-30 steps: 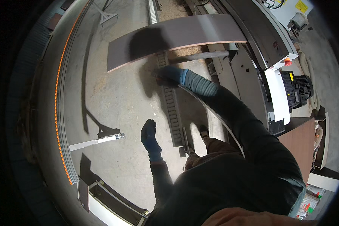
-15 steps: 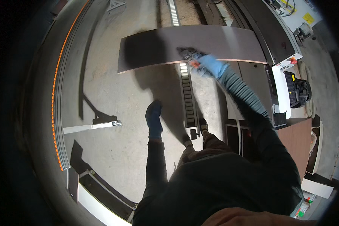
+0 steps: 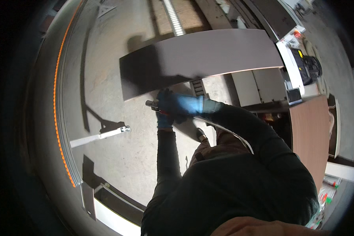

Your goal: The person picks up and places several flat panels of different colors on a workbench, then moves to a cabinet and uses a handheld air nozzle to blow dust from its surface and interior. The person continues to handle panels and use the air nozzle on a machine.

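Observation:
My right hand (image 3: pixel 185 104), in a blue glove and smeared by motion, is closed on a dark hand tool (image 3: pixel 152 104) with a blunt cylindrical end. A pale hose (image 3: pixel 228 131) runs back from it beneath my right forearm. Just below, my left hand (image 3: pixel 164 121), also blue-gloved, meets the right one; its fingers are mostly hidden, so its grip is unclear. Both hands are beside the near left edge of a long dark grey-brown panel (image 3: pixel 220 51). The panel lies across a roller rail, its right end by the machine.
A roller rail (image 3: pixel 173 17) runs beyond the panel. On the right stand a machine with a black motor (image 3: pixel 312 69) and a brown board (image 3: pixel 310 133). A long rail with orange rollers (image 3: pixel 57 114) curves along the left, with a pale metal arm (image 3: pixel 98 137) jutting from it.
My right hand has moved left and nearer with the tool, from the panel's near edge to my left hand. The panel's left end has swung nearer. My left hand has risen slightly.

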The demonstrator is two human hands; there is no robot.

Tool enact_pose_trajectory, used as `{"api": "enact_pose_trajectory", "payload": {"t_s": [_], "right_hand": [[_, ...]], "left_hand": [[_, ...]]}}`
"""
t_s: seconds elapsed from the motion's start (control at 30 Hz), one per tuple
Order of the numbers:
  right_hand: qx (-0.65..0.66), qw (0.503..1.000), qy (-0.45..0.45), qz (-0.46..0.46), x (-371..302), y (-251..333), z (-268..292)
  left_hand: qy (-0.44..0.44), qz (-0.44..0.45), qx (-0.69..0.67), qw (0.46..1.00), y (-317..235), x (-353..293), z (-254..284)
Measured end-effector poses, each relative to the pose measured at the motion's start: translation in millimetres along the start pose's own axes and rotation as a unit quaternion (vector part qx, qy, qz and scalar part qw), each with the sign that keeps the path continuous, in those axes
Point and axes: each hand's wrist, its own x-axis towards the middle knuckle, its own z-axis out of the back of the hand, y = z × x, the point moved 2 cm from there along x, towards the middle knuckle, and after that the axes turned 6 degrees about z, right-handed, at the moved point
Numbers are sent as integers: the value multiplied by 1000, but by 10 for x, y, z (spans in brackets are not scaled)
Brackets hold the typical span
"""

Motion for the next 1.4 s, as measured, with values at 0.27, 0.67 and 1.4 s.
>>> {"api": "enact_pose_trajectory", "payload": {"t_s": [0.27,0.67,1.4], "right_hand": [[382,850,-353,-76,-2756,-1158,787],[462,759,-457,-46,-3324,-1769,1045],[403,861,-296,92,-4424,-1922,-570]], "left_hand": [[-90,28,-144,985,213,-209,-291],[-126,57,-122,983,696,-291,-401],[-284,-122,197,930,471,-4269,-801]]}}
